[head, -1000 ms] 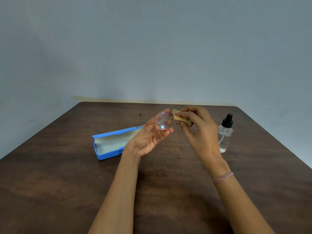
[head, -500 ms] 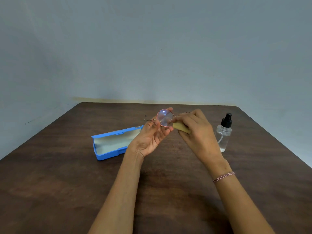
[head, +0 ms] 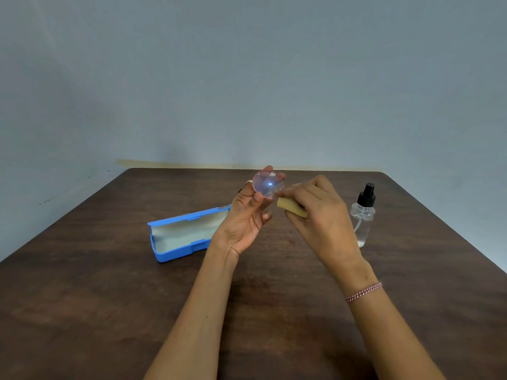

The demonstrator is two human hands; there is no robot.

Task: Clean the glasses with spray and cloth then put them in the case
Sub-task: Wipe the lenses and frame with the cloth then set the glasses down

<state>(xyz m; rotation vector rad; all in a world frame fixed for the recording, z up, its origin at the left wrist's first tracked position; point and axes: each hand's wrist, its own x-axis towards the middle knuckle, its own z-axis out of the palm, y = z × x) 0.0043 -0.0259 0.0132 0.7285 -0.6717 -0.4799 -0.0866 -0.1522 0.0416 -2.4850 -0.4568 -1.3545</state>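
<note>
Dark brown wood-grain table (head: pixel 82 311) carrying two items.
A blue case (head: pixel 179 235) is lying open left of centre, pale lining facing up, its long side running at a slant toward the far right, with the right end partly hidden from view. A clear spray bottle (head: pixel 362 218) with a black pump top is standing upright toward the right edge, well apart from the case, a thin tube showing curved inside it. The table's far corners are showing rounded.
</note>
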